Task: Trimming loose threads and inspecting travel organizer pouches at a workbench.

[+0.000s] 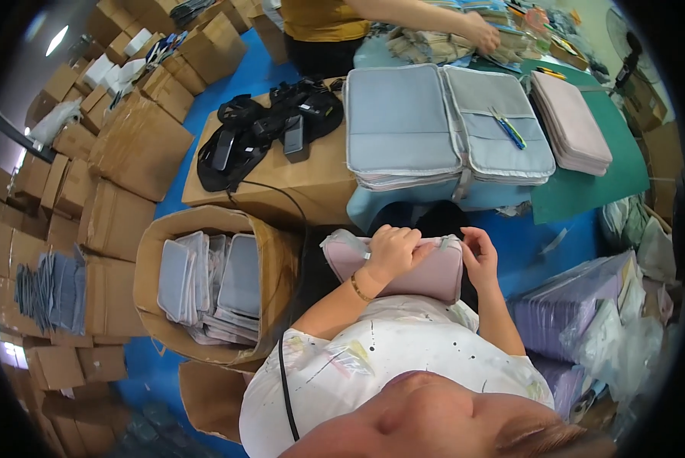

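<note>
A pink padded zip case (426, 281) stands on my lap, leaning against my body. My left hand (392, 253) lies across its top edge, fingers closed over the fabric. At the case's upper right corner is my right hand (480, 258), its fingers bent and pinching the edge; the fingertips are partly hidden. A pale strip of fabric shows at each top corner of the case. On the table ahead lies an opened grey-blue case (403, 114) with a blue-green pair of thread snips (510, 130) on its right half. Beside it rests a stack of closed pink cases (573, 126).
To my left, a cardboard box (148, 294) holds several grey-blue cases. Black straps with devices (266, 130) lie on another carton, and a black cable runs down beside me. Purple wrapped cases (579, 305) stand at right. Across the table, a person's hand (480, 32) touches fabric pieces.
</note>
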Demonstrator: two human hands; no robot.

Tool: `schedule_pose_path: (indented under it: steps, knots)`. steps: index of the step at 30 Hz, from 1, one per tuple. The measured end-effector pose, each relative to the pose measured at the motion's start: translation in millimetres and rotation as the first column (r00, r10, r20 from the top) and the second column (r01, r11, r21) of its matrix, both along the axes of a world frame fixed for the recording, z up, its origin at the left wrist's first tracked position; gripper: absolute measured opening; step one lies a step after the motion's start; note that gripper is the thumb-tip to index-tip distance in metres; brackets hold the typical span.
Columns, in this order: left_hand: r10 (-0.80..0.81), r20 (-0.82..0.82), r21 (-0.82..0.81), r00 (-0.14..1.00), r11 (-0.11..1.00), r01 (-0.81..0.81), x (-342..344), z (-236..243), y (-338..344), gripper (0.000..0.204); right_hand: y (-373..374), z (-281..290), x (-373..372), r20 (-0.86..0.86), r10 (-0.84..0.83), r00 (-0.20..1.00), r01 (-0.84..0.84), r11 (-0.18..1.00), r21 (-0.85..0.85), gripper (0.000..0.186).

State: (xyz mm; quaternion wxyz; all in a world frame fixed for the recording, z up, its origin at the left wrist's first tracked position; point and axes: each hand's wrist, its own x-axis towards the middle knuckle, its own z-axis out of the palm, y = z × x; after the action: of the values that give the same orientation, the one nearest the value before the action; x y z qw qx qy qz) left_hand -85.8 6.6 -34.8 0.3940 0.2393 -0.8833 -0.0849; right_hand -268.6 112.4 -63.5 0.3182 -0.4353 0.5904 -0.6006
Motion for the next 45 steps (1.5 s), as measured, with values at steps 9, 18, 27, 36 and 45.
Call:
schedule_pose_path:
  steps: [9, 18, 27, 36, 45]
  knots:
    - [-0.161, 0.078, 0.059, 0.984, 0.986, 0.157, 14, -3, 1, 0.03, -14, 35, -27, 0.177, 0.638, 0.75, -0.652, 0.757, 0.034, 0.02]
    - [-0.129, 0.126, 0.077, 0.984, 0.99, 0.12, 9, 3, -3, 0.023, -21, 20, -8, -0.511, 0.029, 0.859, -0.231, 0.913, -0.336, 0.02]
    - [-0.221, 0.29, 0.123, 0.931, 0.974, 0.193, -1, 10, 7, 0.025, -21, 78, -42, -0.514, 0.684, 0.518, -0.798, 0.603, -0.002, 0.047]
    - [-0.392, 0.313, 0.178, 0.865, 0.919, 0.352, -1, 22, 9, 0.037, -6, 105, -45, -0.741, 0.624, 0.247, -0.705, 0.641, 0.304, 0.028]
    - [-0.456, 0.282, 0.244, 0.844, 0.885, 0.396, -3, 39, 15, 0.046, 4, 91, -42, -0.912, 0.351, 0.21, -0.792, 0.608, 0.052, 0.025]
